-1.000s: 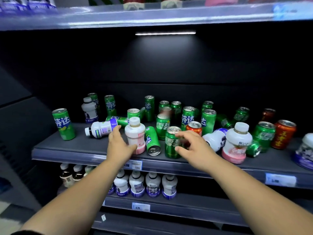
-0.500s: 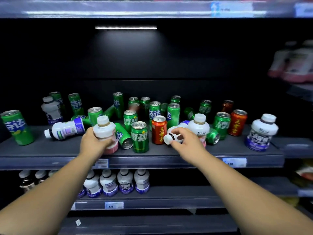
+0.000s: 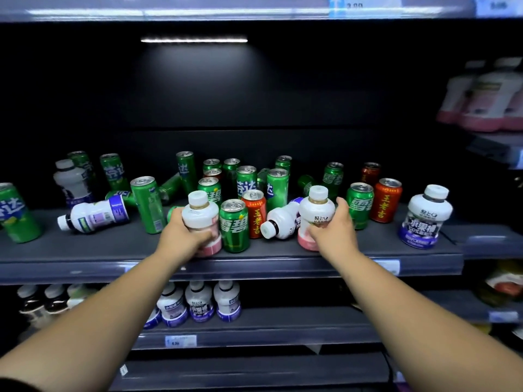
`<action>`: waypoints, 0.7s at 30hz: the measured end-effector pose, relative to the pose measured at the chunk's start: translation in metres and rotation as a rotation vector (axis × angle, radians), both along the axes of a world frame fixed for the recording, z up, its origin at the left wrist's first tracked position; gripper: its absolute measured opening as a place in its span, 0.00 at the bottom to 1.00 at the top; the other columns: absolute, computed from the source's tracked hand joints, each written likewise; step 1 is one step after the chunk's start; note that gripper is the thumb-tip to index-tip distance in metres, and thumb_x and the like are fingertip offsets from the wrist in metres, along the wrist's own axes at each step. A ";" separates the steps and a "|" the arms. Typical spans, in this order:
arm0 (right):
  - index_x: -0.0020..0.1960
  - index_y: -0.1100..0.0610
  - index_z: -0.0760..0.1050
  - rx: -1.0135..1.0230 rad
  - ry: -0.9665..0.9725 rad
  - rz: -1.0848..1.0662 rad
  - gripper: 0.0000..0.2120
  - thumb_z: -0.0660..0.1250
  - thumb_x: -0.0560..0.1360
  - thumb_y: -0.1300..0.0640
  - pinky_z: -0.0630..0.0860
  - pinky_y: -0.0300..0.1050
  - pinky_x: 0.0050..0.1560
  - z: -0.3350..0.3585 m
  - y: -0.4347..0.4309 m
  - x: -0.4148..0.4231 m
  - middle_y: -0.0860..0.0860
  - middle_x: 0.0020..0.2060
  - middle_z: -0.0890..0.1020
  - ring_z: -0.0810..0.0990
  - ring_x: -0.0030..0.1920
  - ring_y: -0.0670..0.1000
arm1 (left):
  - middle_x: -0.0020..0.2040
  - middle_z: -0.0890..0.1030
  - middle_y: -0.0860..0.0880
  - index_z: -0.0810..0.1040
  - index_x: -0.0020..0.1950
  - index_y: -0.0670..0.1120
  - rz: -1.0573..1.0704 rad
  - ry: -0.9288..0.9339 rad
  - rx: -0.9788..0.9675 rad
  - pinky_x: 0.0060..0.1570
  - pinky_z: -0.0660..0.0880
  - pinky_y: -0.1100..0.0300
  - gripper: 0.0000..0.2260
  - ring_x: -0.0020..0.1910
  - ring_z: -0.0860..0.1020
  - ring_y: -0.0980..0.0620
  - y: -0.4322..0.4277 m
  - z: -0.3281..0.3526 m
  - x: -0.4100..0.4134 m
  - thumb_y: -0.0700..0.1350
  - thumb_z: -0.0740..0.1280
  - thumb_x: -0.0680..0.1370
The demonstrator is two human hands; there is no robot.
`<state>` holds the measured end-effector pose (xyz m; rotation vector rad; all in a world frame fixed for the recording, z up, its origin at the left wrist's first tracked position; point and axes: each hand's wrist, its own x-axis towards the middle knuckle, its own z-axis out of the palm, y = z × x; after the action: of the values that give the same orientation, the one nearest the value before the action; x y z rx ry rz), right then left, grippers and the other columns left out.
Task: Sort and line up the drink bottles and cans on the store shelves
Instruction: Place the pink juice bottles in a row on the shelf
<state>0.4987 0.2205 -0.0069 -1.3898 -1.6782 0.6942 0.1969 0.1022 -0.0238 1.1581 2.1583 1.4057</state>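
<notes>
A dark shelf (image 3: 113, 250) carries a jumble of green cans, red cans and white bottles. My left hand (image 3: 181, 236) grips an upright white bottle with a pink base (image 3: 201, 216) at the shelf's front. My right hand (image 3: 334, 230) grips a second pink-based white bottle (image 3: 315, 213), also upright. Between them stand a green can (image 3: 234, 225) and a red can (image 3: 254, 213). A white purple-label bottle (image 3: 280, 222) lies on its side beside my right hand. Another purple-label bottle (image 3: 93, 216) lies toppled at the left.
A purple-label bottle (image 3: 424, 219) stands alone at the shelf's right end. Two red cans (image 3: 386, 199) stand right of my right hand. Several green cans crowd the back; one stands at the far left (image 3: 17, 213). The lower shelf (image 3: 283, 326) holds purple-label bottles (image 3: 201, 304). Pink bottles (image 3: 481, 100) sit upper right.
My right hand left the toppled purple-label bottle and now grips the upright pink-based bottle. My left hand keeps its hold on its pink-based bottle, which has shifted right, next to the green can.
</notes>
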 end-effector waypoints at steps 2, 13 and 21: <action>0.71 0.58 0.65 0.030 -0.043 -0.006 0.37 0.77 0.67 0.57 0.70 0.48 0.59 -0.005 0.004 -0.002 0.57 0.63 0.75 0.74 0.64 0.60 | 0.58 0.78 0.50 0.67 0.66 0.52 -0.006 0.012 0.008 0.57 0.75 0.50 0.33 0.56 0.77 0.46 0.002 0.000 0.003 0.45 0.80 0.67; 0.66 0.52 0.66 0.011 -0.037 0.082 0.34 0.79 0.66 0.55 0.71 0.45 0.49 -0.010 0.014 -0.013 0.52 0.54 0.79 0.79 0.53 0.56 | 0.61 0.78 0.52 0.65 0.68 0.53 -0.026 -0.012 -0.027 0.60 0.76 0.47 0.43 0.58 0.78 0.48 -0.002 -0.007 0.005 0.53 0.82 0.58; 0.68 0.54 0.62 -0.058 0.061 0.042 0.38 0.80 0.65 0.56 0.69 0.44 0.49 -0.015 0.017 -0.014 0.52 0.51 0.80 0.79 0.50 0.55 | 0.60 0.78 0.51 0.69 0.66 0.49 0.034 -0.024 0.035 0.56 0.74 0.53 0.36 0.57 0.77 0.49 0.002 -0.013 0.008 0.45 0.82 0.64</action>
<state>0.4850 0.2372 -0.0221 -1.3634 -1.6545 0.8070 0.2048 0.1047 -0.0369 1.1159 2.1547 1.4695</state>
